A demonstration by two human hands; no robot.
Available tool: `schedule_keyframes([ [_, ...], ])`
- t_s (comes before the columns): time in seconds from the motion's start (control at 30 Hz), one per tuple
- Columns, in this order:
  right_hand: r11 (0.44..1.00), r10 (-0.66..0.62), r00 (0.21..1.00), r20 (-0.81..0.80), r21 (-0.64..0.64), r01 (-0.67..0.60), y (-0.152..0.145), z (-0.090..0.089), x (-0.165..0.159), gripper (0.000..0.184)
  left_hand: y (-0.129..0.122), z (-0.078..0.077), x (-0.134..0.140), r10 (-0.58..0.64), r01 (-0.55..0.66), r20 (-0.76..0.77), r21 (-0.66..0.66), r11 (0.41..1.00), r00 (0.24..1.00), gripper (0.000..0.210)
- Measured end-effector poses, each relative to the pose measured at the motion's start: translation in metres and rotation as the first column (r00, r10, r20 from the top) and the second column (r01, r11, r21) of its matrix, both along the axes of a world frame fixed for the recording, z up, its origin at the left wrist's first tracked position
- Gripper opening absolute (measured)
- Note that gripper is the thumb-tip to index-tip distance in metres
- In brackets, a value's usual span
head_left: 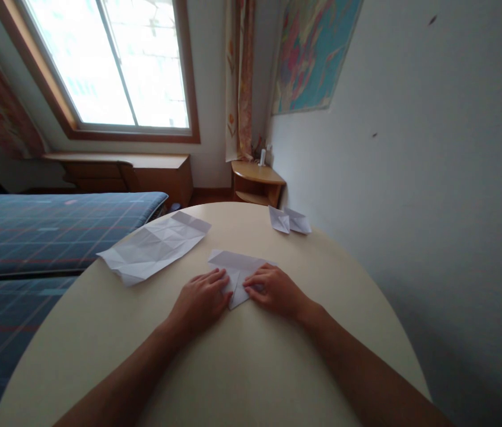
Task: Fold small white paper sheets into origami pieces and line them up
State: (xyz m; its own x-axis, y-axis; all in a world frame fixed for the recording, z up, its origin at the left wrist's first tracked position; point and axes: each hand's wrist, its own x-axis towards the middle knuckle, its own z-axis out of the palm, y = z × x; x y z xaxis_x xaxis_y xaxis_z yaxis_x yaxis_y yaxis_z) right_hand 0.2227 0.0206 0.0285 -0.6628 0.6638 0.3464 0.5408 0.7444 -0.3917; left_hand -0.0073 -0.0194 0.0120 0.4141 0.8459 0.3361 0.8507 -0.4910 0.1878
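On the round table a sheet of white paper (pixel 242 259) lies folded, with a flat band along its far side and a point toward me. Its two folded flaps meet at a line down the middle. My left hand (pixel 203 296) rests on its left flap, the fingers together over the paper and the thumb by the near point. From the other side my right hand (pixel 273 290) grips the right flap with bent fingers and thumb. The paper under both hands is partly hidden.
A creased, unfolded white sheet (pixel 157 246) lies at the table's left edge. Toward the back right stands a small folded paper shape (pixel 290 220). The cream table (pixel 242 367) has a plaid bed (pixel 55 231) on its left and a white wall (pixel 411 196) on its right.
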Motion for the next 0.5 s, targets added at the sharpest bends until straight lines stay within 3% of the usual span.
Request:
schedule_keyframes([
  [0.17,0.999,-0.006,1.000,-0.001,0.049,0.006,-0.001,-0.005,-0.002,0.018,0.000,-0.007,0.002,-0.167,0.167,0.006,-0.053,0.985,0.986,0.044],
  [0.33,0.978,-0.148,0.989,-0.013,0.143,0.148,0.002,-0.011,-0.002,0.039,0.000,-0.006,-0.002,-0.212,0.214,0.036,-0.066,0.975,0.977,0.045],
  [0.4,0.965,-0.226,0.974,-0.018,0.135,0.227,0.004,-0.011,-0.001,0.050,0.000,-0.005,-0.002,-0.231,0.233,0.042,-0.076,0.969,0.972,0.045],
  [0.5,0.959,-0.271,0.962,-0.007,0.088,0.271,0.005,-0.010,0.000,0.052,-0.001,-0.002,-0.002,-0.244,0.249,0.057,-0.083,0.965,0.968,0.047],
])
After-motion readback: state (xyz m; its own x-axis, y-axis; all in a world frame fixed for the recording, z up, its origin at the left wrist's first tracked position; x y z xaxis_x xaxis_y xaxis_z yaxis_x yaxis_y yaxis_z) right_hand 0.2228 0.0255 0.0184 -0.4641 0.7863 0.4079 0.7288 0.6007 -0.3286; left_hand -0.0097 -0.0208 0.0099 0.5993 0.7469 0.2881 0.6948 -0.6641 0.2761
